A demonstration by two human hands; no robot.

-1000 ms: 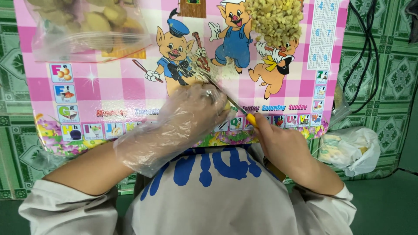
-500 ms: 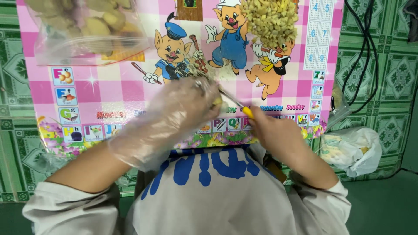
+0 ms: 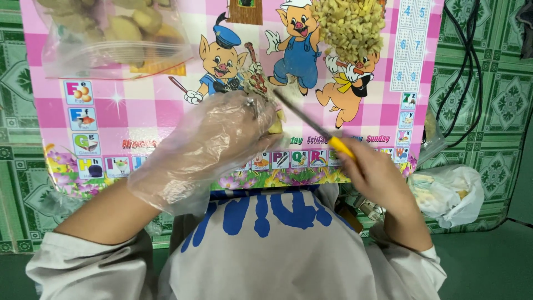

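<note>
A small yellowish piece (image 3: pixel 276 125) is pinched in the gloved left hand (image 3: pixel 222 141) and trimmed with a yellow-handled knife (image 3: pixel 311 123), gripped by the right hand (image 3: pixel 377 175). A steady, shallow stroke seems called for.

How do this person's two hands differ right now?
The left hand wears a loose clear plastic glove; the right hand is bare. The left hand pinches a small yellowish piece; the right hand grips a yellow-handled knife. Both hover over the pink cartoon mat.
</note>
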